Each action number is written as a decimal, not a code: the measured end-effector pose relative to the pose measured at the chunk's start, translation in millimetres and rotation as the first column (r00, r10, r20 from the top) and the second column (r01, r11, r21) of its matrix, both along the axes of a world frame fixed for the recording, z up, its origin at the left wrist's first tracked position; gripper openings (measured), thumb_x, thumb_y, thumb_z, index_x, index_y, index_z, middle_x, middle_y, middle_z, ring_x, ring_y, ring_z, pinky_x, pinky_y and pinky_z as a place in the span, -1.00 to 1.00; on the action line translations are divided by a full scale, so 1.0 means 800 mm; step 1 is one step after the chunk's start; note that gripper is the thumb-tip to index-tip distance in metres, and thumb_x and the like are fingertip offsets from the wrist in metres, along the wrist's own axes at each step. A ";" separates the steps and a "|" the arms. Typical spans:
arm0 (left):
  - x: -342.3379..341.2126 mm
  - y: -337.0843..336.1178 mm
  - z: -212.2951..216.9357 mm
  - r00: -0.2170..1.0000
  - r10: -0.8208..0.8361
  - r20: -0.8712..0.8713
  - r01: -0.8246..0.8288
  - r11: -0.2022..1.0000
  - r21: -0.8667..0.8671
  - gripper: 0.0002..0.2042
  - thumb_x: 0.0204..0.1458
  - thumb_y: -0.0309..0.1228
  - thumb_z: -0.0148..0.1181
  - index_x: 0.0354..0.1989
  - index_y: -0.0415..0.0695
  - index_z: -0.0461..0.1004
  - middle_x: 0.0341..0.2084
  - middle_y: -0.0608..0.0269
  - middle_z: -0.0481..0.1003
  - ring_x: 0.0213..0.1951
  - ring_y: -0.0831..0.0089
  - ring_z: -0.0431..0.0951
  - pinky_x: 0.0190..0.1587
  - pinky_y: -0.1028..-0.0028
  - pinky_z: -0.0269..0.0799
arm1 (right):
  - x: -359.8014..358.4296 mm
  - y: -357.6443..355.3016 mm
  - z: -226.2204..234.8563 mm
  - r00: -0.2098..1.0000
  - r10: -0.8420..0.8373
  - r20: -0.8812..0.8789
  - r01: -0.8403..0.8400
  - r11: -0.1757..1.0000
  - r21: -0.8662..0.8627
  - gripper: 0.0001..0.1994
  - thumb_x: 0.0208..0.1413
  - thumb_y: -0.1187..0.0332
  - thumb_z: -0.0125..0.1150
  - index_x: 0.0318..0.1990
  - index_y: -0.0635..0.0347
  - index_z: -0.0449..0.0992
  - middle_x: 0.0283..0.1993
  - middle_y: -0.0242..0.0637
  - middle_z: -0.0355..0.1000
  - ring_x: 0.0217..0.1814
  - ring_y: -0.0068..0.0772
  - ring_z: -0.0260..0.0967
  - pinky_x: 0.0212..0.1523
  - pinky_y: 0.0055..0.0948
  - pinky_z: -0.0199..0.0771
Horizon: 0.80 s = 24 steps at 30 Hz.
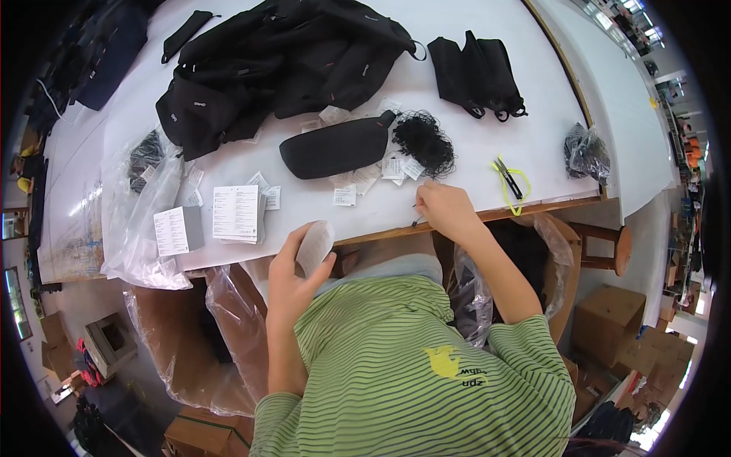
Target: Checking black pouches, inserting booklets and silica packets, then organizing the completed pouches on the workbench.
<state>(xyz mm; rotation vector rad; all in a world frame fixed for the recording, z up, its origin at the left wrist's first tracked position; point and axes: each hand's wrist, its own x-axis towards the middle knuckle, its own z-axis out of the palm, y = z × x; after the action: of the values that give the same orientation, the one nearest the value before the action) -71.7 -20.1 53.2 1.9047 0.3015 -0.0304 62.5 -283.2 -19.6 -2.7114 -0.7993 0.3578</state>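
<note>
Crinkled clear plastic (145,247) slumps at the left end of the white table (84,183), wrapped about something dark that I can't make out. Next come two squared-off stacks of printed white cards, the smaller (172,231) just left of the larger (235,213). Behind them sprawls a soft heap of black cloth bags (297,65), too folded over to count. The left hand (291,266) is half curled, thumb and fingers round one bent white paper piece (316,247) above the table's near edge. One rounded black pouch (335,148) lies beyond, on loose tags partly hidden under it. Beside it sits one wiry tangle of black string (424,143). Close by, the right hand (445,207) has its fingers pinched on a thin dark strand (416,223), mostly hidden. Farther right are overlapping black pouches (476,76), one pair of snips (509,180) on yellow cord, and one crumpled clear bag (586,152), its dark contents blurred.
</note>
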 end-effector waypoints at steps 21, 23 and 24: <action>-0.001 -0.030 -0.032 0.996 0.037 0.081 -0.018 0.974 -0.225 -0.65 -0.02 -0.63 0.14 -0.02 -0.26 0.28 -0.21 0.13 0.55 -0.19 0.48 0.53 -0.05 0.50 0.41 | -0.065 0.057 0.063 0.812 0.078 -0.578 0.386 0.672 0.632 -0.91 0.08 0.50 0.17 -0.31 0.25 0.39 -0.40 -0.37 0.43 -0.53 -0.67 0.29 -0.46 -0.60 0.33; 0.002 -0.036 -0.028 0.997 0.021 0.077 -0.008 0.986 -0.166 -0.65 -0.03 -0.63 0.15 -0.03 -0.25 0.31 -0.19 0.12 0.54 -0.17 0.46 0.53 -0.05 0.49 0.40 | -0.076 0.070 0.068 0.687 0.194 -0.700 0.561 0.471 0.681 -0.89 0.11 0.50 0.18 -0.33 0.24 0.34 -0.29 -0.29 0.46 -0.49 -0.64 0.31 -0.47 -0.62 0.33; 0.005 -0.039 -0.022 0.983 0.026 0.180 -0.019 0.999 -0.043 -0.65 -0.06 -0.60 0.20 -0.05 -0.20 0.36 -0.23 0.16 0.54 -0.22 0.43 0.53 -0.12 0.49 0.41 | -0.080 0.075 0.076 0.637 0.207 -0.743 0.645 0.385 0.660 -0.92 0.13 0.50 0.14 -0.29 0.28 0.37 -0.38 -0.39 0.41 -0.49 -0.67 0.30 -0.43 -0.63 0.33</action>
<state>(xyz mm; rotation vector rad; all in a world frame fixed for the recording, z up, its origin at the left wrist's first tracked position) -67.6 -51.6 35.7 1.8484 0.1978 0.1497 -1.8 -223.3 41.1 -1.3214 -0.1536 0.6504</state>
